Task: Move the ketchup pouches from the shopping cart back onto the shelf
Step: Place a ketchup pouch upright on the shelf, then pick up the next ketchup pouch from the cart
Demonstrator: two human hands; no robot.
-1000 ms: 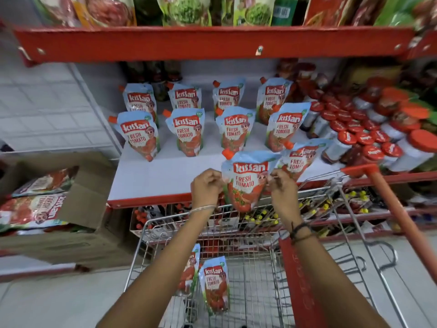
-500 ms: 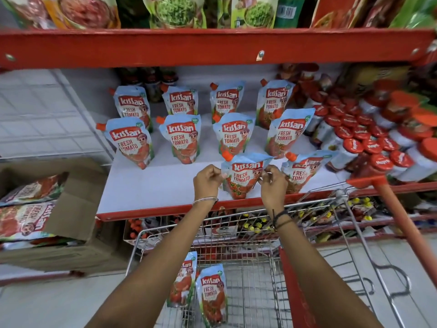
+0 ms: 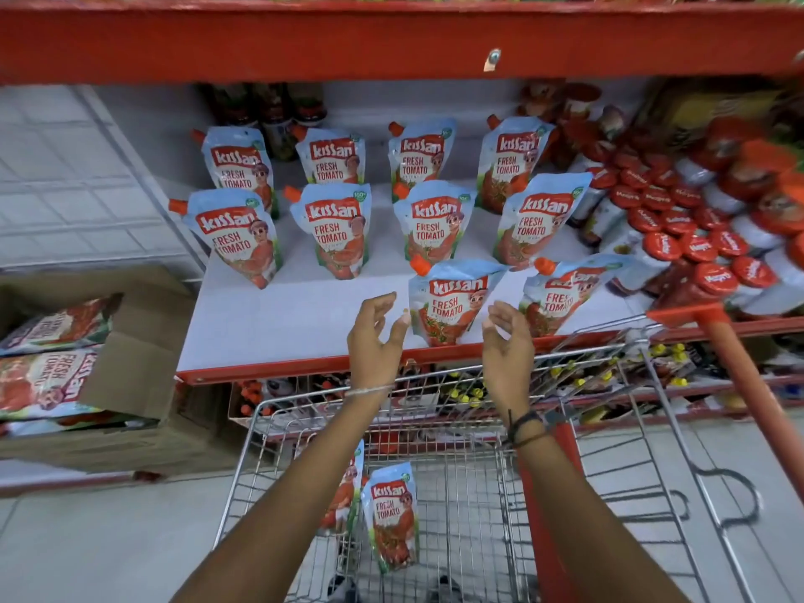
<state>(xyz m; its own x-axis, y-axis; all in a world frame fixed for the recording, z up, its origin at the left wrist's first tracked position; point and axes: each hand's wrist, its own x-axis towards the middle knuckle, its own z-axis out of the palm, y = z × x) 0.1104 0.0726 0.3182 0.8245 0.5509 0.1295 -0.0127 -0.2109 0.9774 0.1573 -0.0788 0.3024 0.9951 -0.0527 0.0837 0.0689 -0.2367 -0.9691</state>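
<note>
Several blue Kissan ketchup pouches stand in rows on the white shelf (image 3: 269, 324). The newest pouch (image 3: 452, 302) stands upright at the shelf's front edge, beside another pouch (image 3: 561, 298). My left hand (image 3: 376, 337) and my right hand (image 3: 507, 341) hover on either side of it, fingers spread, touching nothing. Two pouches remain in the wire shopping cart (image 3: 243, 485): one (image 3: 391, 515) faces me, the other (image 3: 343, 498) is partly hidden behind my left forearm.
Red-capped bottles (image 3: 696, 245) crowd the shelf's right side. An open cardboard box (image 3: 130, 376) of larger tomato pouches sits at the left. The cart's red handle (image 3: 748, 376) runs along the right. A red upper shelf (image 3: 391, 37) overhangs.
Both hands have let go of the pouch and drawn back slightly; it now stands alone at the front of the shelf.
</note>
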